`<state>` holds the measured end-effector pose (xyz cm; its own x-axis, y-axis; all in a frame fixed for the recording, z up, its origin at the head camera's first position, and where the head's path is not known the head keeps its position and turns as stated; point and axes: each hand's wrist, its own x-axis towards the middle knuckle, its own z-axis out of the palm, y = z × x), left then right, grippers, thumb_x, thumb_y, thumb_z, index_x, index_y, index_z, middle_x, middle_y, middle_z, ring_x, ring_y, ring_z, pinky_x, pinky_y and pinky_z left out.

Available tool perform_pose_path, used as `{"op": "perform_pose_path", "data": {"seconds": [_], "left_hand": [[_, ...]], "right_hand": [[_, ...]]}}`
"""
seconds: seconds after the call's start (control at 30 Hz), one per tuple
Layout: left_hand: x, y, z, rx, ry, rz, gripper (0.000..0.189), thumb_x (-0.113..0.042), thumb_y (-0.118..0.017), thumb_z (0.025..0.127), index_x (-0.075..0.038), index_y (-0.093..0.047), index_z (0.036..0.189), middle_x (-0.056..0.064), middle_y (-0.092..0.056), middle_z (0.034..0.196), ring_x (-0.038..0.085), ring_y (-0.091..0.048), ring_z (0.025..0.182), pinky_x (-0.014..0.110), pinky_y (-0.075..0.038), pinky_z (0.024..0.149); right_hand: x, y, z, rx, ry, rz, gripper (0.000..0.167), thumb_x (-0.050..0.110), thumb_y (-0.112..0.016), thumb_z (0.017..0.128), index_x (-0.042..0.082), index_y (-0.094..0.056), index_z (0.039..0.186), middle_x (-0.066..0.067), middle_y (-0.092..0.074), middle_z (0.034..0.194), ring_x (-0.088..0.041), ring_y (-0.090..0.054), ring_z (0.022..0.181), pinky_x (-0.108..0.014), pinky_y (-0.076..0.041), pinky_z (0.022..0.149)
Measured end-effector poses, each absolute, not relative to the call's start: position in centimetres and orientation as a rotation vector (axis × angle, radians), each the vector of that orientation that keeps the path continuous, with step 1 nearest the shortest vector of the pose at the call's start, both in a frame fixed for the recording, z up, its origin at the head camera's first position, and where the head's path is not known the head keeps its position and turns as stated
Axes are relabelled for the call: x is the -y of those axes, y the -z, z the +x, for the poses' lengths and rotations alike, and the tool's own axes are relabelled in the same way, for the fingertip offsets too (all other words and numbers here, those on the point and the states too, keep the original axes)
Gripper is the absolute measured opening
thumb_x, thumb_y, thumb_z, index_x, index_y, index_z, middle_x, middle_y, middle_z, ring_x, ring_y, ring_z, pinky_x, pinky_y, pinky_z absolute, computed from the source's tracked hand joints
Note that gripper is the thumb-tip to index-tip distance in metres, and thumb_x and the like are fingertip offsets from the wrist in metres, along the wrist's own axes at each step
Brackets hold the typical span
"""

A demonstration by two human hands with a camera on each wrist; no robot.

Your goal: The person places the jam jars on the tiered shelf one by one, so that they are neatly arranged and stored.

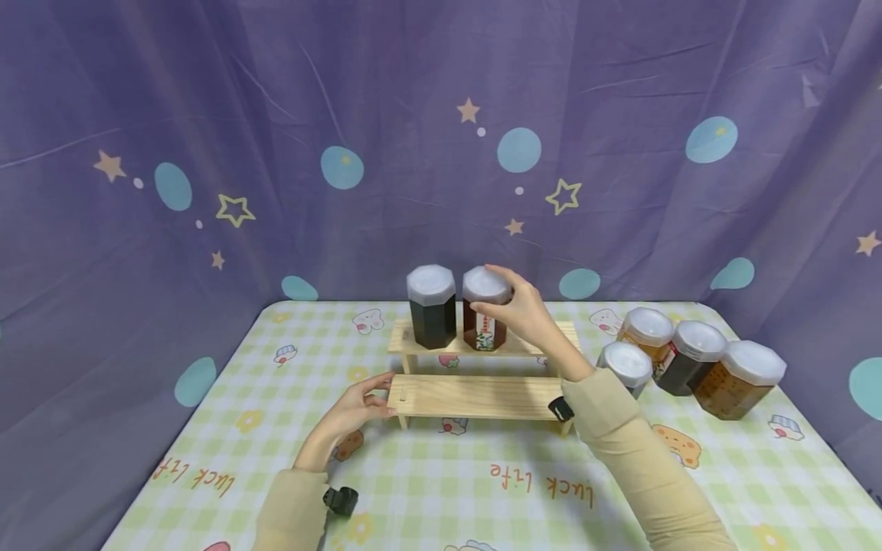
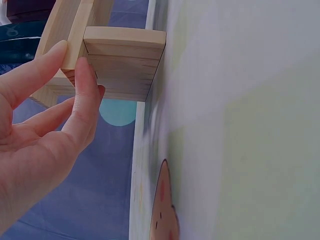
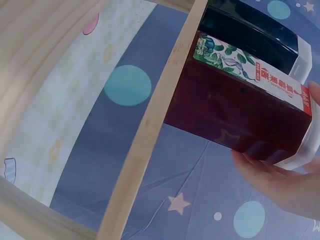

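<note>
A two-tier wooden rack stands on the table. My left hand pinches the left end of its lower board between thumb and fingers; the left wrist view shows the board's wooden edge in that pinch. On the upper board, my right hand grips a dark red jam jar around its white lid from the right side. In the right wrist view this jar has a printed label with leaves and red lettering, and its base meets the board. A black-looking jar stands just left of it.
At the right of the table several more white-lidded jars stand grouped: an amber one, a dark one, a brown one and one partly behind my right sleeve. A purple curtain hangs behind the checked tablecloth.
</note>
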<state>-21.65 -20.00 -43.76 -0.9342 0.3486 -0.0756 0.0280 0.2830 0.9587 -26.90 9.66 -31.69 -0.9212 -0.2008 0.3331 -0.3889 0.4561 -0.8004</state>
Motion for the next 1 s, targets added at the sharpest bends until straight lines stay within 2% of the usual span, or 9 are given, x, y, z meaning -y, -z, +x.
{"op": "perform_pose_path", "data": {"seconds": [0.13, 0.23, 0.33, 0.47, 0.87, 1.0], "left_hand": [[20.0, 43.8, -21.6, -2.28, -1.698, 0.334, 0.067, 0.003, -0.061, 0.078, 0.007, -0.026, 0.135, 0.028, -0.036, 0.125, 0.022, -0.058, 0.084, 0.042, -0.048, 0.074], [20.0, 43.9, -21.6, -2.278, -1.696, 0.342, 0.067, 0.002, -0.061, 0.079, 0.007, -0.026, 0.136, 0.028, -0.036, 0.126, 0.021, -0.058, 0.083, 0.039, -0.049, 0.074], [20.1, 43.9, -21.6, -2.278, -1.699, 0.354, 0.067, 0.002, -0.061, 0.079, 0.006, -0.027, 0.136, 0.028, -0.036, 0.126, 0.02, -0.058, 0.082, 0.032, -0.049, 0.072], [20.2, 43.9, -21.6, -2.272, -1.706, 0.358, 0.066, 0.002, -0.061, 0.079, 0.006, -0.027, 0.136, 0.027, -0.036, 0.126, 0.018, -0.057, 0.081, 0.027, -0.048, 0.07], [20.1, 43.8, -21.7, -2.262, -1.714, 0.353, 0.067, 0.002, -0.061, 0.079, 0.007, -0.026, 0.136, 0.027, -0.036, 0.125, 0.021, -0.058, 0.083, 0.026, -0.048, 0.07], [20.1, 43.7, -21.6, -2.264, -1.711, 0.354, 0.066, 0.002, -0.061, 0.079, 0.007, -0.026, 0.136, 0.027, -0.035, 0.125, 0.021, -0.058, 0.084, 0.025, -0.048, 0.07]], "right_hand": [[-9.8, 31.9, -26.7, 2.509, -1.431, 0.525, 0.063, 0.026, -0.071, 0.075, 0.012, -0.044, 0.13, -0.013, -0.051, 0.111, -0.021, -0.049, 0.074, -0.028, -0.042, 0.059], [-10.0, 32.0, -26.5, 2.501, -1.411, 0.533, 0.062, 0.025, -0.07, 0.076, 0.012, -0.044, 0.13, -0.014, -0.049, 0.117, -0.021, -0.05, 0.079, -0.029, -0.044, 0.063], [-10.2, 32.0, -26.2, 2.479, -1.391, 0.552, 0.059, 0.022, -0.069, 0.077, 0.01, -0.045, 0.129, -0.016, -0.045, 0.123, -0.025, -0.052, 0.092, -0.033, -0.047, 0.075], [-10.6, 31.9, -25.8, 2.437, -1.374, 0.564, 0.051, 0.018, -0.068, 0.079, 0.005, -0.05, 0.125, -0.018, -0.047, 0.122, -0.028, -0.052, 0.102, -0.038, -0.045, 0.086], [-12.8, 32.1, -24.3, 2.378, -1.283, 0.598, 0.035, 0.009, -0.062, 0.082, 0.002, -0.055, 0.115, -0.016, -0.053, 0.115, -0.03, -0.057, 0.096, -0.042, -0.045, 0.084], [-13.9, 32.3, -23.7, 2.407, -1.256, 0.614, 0.034, 0.012, -0.06, 0.084, 0.003, -0.055, 0.116, -0.015, -0.054, 0.116, -0.03, -0.055, 0.098, -0.042, -0.044, 0.085]]}}
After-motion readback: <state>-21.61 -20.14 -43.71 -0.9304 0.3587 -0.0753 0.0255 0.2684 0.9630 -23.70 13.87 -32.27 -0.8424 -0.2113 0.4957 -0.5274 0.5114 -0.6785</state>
